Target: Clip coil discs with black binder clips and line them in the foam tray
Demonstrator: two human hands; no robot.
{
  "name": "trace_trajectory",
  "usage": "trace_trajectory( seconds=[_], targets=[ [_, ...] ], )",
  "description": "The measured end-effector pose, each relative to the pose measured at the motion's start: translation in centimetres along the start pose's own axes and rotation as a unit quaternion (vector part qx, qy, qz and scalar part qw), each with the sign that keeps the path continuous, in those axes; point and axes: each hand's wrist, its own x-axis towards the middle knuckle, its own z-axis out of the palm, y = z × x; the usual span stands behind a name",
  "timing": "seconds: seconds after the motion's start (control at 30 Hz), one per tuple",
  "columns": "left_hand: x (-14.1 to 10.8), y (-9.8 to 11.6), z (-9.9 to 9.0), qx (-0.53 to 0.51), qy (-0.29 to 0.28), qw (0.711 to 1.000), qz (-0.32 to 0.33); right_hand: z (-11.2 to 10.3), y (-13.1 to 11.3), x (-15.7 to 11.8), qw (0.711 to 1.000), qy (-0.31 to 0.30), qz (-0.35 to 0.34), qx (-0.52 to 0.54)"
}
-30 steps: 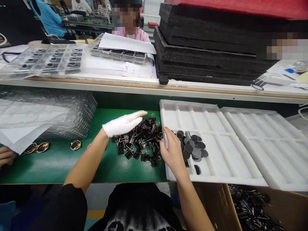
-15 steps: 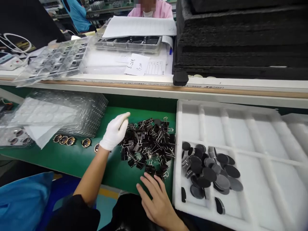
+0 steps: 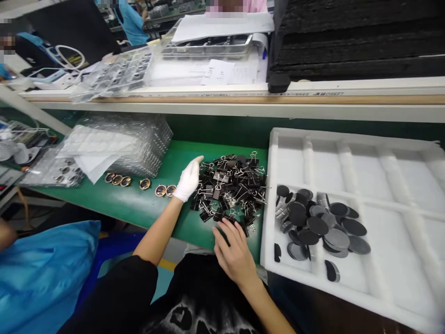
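A heap of black binder clips [image 3: 239,185] with silver wire handles is spread on the green table top [image 3: 125,204]. At the heap's left edge is my left hand [image 3: 188,181], in a white glove, its fingers stretched out close together and nothing visible in them. Bare and with fingers spread, my right hand [image 3: 235,253] lies at the near edge of the heap, its fingertips by the closest clips. Left of my gloved hand several round gold-rimmed pieces with dark centres [image 3: 144,184] lie in a loose row; two sit close to my left wrist.
On the right stands a white foam tray [image 3: 347,297] with black and grey discs [image 3: 318,226] in its compartments. Stacked clear plastic trays [image 3: 149,148] are at the left. A white shelf [image 3: 222,111] crosses behind. A person's blue sleeve [image 3: 52,269] is near on the left.
The whole view has shifted, so the table appears higher and further right. My left hand's fingers look closer together, and another gold-rimmed piece shows beside its wrist. My right hand stays by the clips.
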Motion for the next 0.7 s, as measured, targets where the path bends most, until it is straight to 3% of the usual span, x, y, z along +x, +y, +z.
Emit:
trace_trajectory(
  seconds=[0.13, 0.23, 0.3, 0.43, 0.57, 0.7],
  targets=[
    [-2.5, -1.4, -5.2, 0.091, 0.035, 0.995, 0.004, 0.4, 0.3, -0.8, 0.999, 0.024, -0.006, 0.032],
    [-5.0, -3.1, -9.5, 0.188, -0.031, 0.981, 0.025, 0.3, 0.6, -1.1, 0.997, 0.049, -0.015, 0.064],
    [-6.2, -4.2, -11.0, 0.242, -0.089, 0.966, 0.036, 0.2, 0.8, -1.1, 0.996, 0.054, -0.031, 0.071],
    [-6.8, -5.7, -10.4, 0.288, -0.152, 0.944, 0.048, 0.6, 0.9, -1.1, 0.995, 0.049, -0.078, 0.048],
    [-6.4, -5.7, -9.0, 0.31, -0.142, 0.938, 0.064, 0.3, 0.6, -1.5, 0.991, 0.059, -0.106, 0.049],
    [-5.4, -4.1, -9.3, 0.288, -0.104, 0.946, 0.108, -4.0, 0.9, -3.4, 0.991, 0.102, -0.077, 0.041]
  ],
)
